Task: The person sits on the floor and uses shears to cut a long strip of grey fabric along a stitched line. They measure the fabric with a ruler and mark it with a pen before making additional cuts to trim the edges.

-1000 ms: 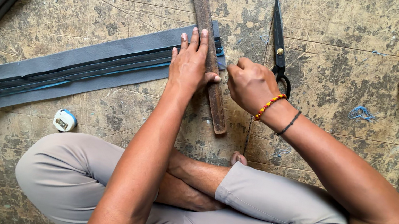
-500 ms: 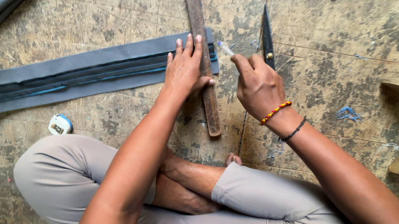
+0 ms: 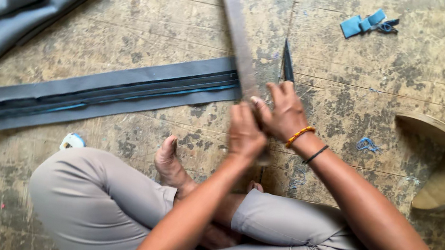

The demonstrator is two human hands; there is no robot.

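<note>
Left hand (image 3: 246,132) off the fabric strip (image 3: 93,95)

Both arms reach forward over crossed legs, and the hands meet close together in front. The left hand (image 3: 246,133) is curled, knuckles up, blurred. The right hand (image 3: 284,113) sits just beside it, fingers bent, with a beaded bracelet and a dark band on its wrist.
</note>
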